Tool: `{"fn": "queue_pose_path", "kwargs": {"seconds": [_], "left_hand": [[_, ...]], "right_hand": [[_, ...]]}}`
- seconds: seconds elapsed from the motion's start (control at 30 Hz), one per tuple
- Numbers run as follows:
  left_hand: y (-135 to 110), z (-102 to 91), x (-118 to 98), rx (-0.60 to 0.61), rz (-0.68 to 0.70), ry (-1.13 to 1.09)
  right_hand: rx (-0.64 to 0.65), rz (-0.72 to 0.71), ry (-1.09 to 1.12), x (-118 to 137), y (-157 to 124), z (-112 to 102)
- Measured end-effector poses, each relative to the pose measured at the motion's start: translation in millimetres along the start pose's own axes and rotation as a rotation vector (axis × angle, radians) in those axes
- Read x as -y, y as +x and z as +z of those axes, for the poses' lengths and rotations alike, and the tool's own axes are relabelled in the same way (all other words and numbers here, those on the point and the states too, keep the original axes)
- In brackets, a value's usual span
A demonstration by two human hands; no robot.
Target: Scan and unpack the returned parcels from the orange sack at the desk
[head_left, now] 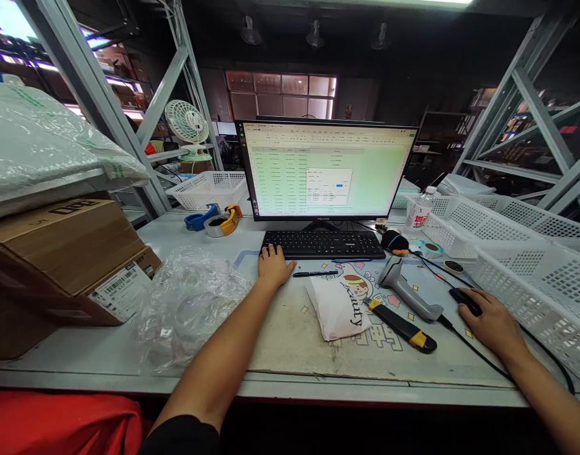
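"Please tell me, what did the right hand (491,322) do?"

"It lay over a black computer mouse (465,301), and its fingers were closed gently around it."

"And the left hand (275,268)?"

"It was half curled and held nothing. Its fingertips (267,251) seemed to touch the near edge of the keyboard (324,244)."

"What could go wrong there?"

"A barcode scanner (408,287) lay on the desk mat (294,341) to the right of centre, and its black cable (474,354) ran under the right wrist. If the arm moved carelessly, it could catch this cable and drag the scanner against the yellow utility knife (401,325) just beside it."
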State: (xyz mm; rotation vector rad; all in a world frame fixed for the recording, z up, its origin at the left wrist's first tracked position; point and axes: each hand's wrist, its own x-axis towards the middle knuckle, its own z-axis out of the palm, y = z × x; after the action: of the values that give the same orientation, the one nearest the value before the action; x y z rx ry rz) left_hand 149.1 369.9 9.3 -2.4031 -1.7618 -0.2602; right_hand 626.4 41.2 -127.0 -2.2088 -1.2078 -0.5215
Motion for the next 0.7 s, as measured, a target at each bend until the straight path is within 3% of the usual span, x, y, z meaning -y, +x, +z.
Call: {"fn": "queue_pose_path", "kwargs": {"seconds": [0.7], "left_hand": [[0,0.6,0,-0.011,-0.002,-0.001]], "right_hand": [[0.047,0.024,-0.011,11,3,-9]]}}
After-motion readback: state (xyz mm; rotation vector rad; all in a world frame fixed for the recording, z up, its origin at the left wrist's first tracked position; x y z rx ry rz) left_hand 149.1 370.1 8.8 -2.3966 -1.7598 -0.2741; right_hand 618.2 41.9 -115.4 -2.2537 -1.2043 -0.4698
